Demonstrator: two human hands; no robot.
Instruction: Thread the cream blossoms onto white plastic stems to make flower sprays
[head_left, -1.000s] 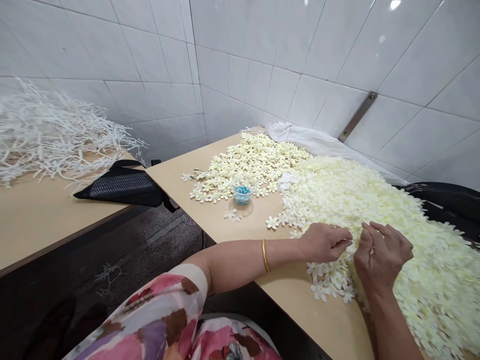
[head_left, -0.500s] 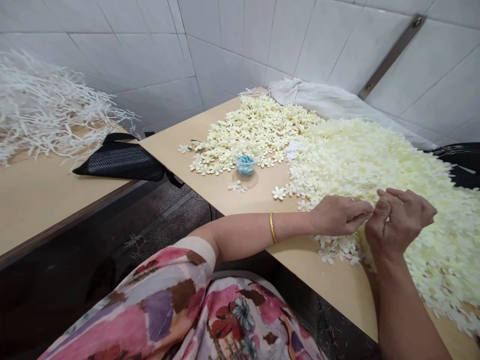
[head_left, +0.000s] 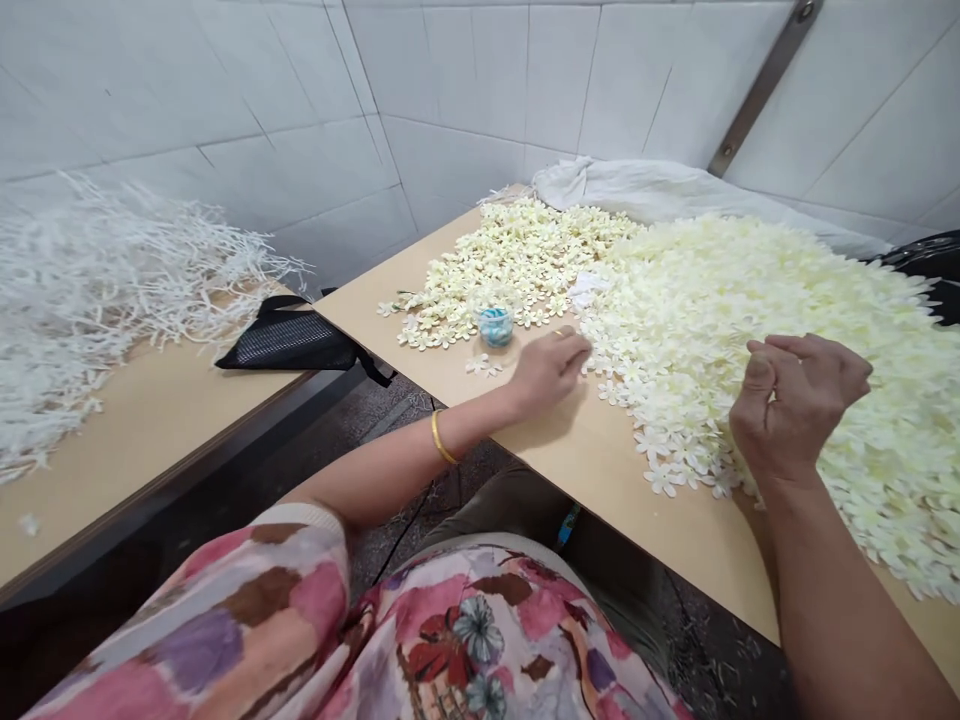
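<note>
My left hand [head_left: 550, 372], a gold bangle on its wrist, hovers over the table with its fingers curled closed. Whatever it may hold is hidden. Just left of it stands a small clear cup [head_left: 495, 327] with blue-and-white contents, beside a few loose petals [head_left: 484, 365]. At the right, my right hand [head_left: 799, 405] is closed in a pinch, thumb against forefinger, in front of a big heap of pale yellow fabric flowers [head_left: 720, 300]. I cannot make out anything between those fingers.
Smaller cream flowers [head_left: 517, 255] are spread at the back of the table [head_left: 585, 460]. White cloth [head_left: 652, 185] lies along the tiled wall. On the left table sit white fuzzy strands [head_left: 142, 270] and a black mesh bag [head_left: 292, 340]. A gap separates the tables.
My left hand has pulled away from my right hand, moving left toward the clear cup. My right hand keeps its pinch in nearly the same place. The view has shifted slightly.
</note>
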